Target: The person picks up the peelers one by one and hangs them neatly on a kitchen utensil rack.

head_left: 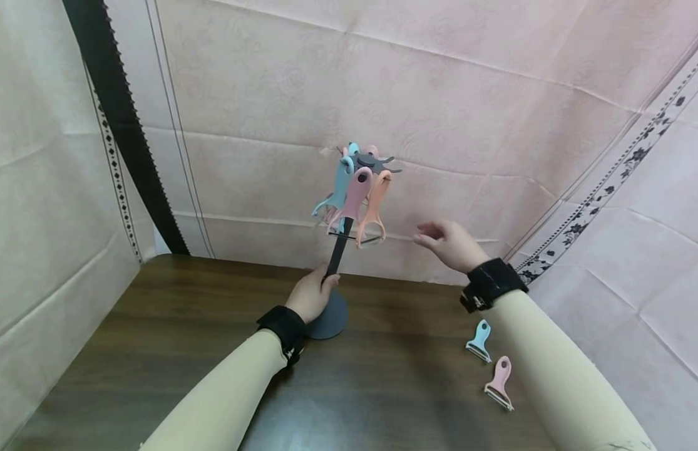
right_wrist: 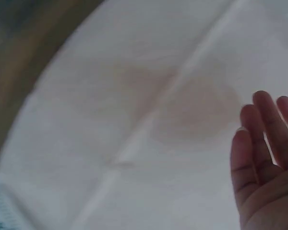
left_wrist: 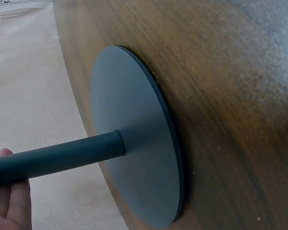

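Note:
My left hand [head_left: 310, 294] grips the dark post [left_wrist: 62, 157] of a stand low down, just over its round grey base [left_wrist: 139, 139]. Peelers hang from hooks at the stand's top [head_left: 367, 164]: a blue peeler [head_left: 340, 184], a pink peeler [head_left: 357, 193] and an orange peeler [head_left: 375, 207] face me, with more partly hidden behind them. At the right, my right hand [head_left: 451, 244] is in the air, apart from the stand, its fingers loosely bent and holding nothing. On the table near the right forearm lie another blue peeler [head_left: 480, 341] and another pink peeler [head_left: 500, 383].
A brown wooden table [head_left: 213, 363] carries the stand. Pale patterned cloth [head_left: 258, 94] hangs behind the table's back edge, and more cloth hangs at both sides. A black strip [head_left: 126, 125] runs down the cloth on the left.

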`<move>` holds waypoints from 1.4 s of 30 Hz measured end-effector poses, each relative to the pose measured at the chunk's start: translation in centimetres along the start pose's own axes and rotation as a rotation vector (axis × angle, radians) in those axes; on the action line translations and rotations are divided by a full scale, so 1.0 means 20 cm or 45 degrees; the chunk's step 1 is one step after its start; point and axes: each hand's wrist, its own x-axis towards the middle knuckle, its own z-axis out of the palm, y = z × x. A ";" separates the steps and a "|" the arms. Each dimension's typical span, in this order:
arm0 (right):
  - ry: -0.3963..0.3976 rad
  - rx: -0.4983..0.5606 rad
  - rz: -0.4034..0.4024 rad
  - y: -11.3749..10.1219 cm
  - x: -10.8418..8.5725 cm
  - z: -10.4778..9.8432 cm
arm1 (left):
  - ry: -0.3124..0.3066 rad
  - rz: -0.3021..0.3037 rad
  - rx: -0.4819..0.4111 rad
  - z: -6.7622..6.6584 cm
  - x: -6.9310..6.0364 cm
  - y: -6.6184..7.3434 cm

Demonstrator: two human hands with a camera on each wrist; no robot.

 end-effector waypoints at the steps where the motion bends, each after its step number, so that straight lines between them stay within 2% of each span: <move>1: -0.009 -0.026 0.033 0.07 -0.03 0.01 | -0.003 -0.002 0.003 0.00 0.00 0.00; 6: -0.023 -0.129 0.158 0.39 -0.17 0.08 | 0.005 -0.005 0.000 0.00 0.01 0.00; 9: -0.077 -0.164 0.230 0.55 -0.25 0.16 | 0.010 -0.018 0.006 0.00 0.00 -0.01; 13: -0.174 -0.209 0.358 0.72 -0.37 0.24 | 0.006 -0.018 0.016 0.00 0.01 -0.01; 15: -0.191 -0.234 0.421 0.77 -0.42 0.26 | 0.002 -0.012 0.011 0.00 0.01 -0.01; 20: -0.159 -0.294 0.559 0.88 -0.50 0.27 | -0.003 -0.009 0.003 -0.01 0.01 -0.01; 23: -0.174 -0.333 0.617 0.93 -0.53 0.28 | -0.001 -0.006 0.011 -0.01 0.01 -0.01; 27: -0.210 -0.373 0.663 0.95 -0.55 0.28 | -0.002 -0.007 0.015 -0.01 0.00 0.00; 34: -0.232 -0.357 0.801 0.98 -0.59 0.33 | 0.002 -0.010 0.022 -0.01 0.00 0.02; 37: -0.231 -0.347 0.814 1.01 -0.60 0.35 | 0.011 -0.003 0.029 -0.01 -0.01 0.02; 42: -0.206 -0.363 0.769 1.05 -0.59 0.39 | 0.017 0.010 0.039 -0.01 -0.01 0.02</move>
